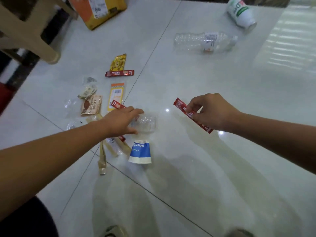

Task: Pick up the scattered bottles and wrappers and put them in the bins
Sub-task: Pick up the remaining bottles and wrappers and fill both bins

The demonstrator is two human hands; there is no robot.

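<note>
Right hand (212, 113): thumb and fingers pinch a red coffee sachet (191, 115) near its middle. The sachet is held clear of the tiled floor (222, 168), slanting down to the right.

Left hand (123, 122): fingers curl over the top and the thumb sits under a small clear bottle (146, 124), gripping its ribbed body. The bottle appears empty. Directly below it is a blue-and-white labelled piece (140, 151); it cannot be told whether this belongs to the same bottle or is a separate cup.

A second red sachet (117, 104) shows partly under the left hand's fingers. Beside the left wrist lie beige strips (102, 159) and bits of clear film.

Wrapper cluster on the floor, left of centre:
- brown wrapper (91, 105), touching a crumpled pale wrapper (87, 92)
- yellow-and-clear packet (117, 95), flat
- third red sachet (119, 73), touching the lower end of a gold wrapper (118, 62)

Far right, well apart from the hands, a large clear bottle (205, 41) lies on its side, empty to view. Near it a white bottle with green print (241, 12) also lies on its side; contents not visible.

At top left stand an orange-and-yellow box (99, 11), contents not visible, and a beige chair leg (42, 45).
</note>
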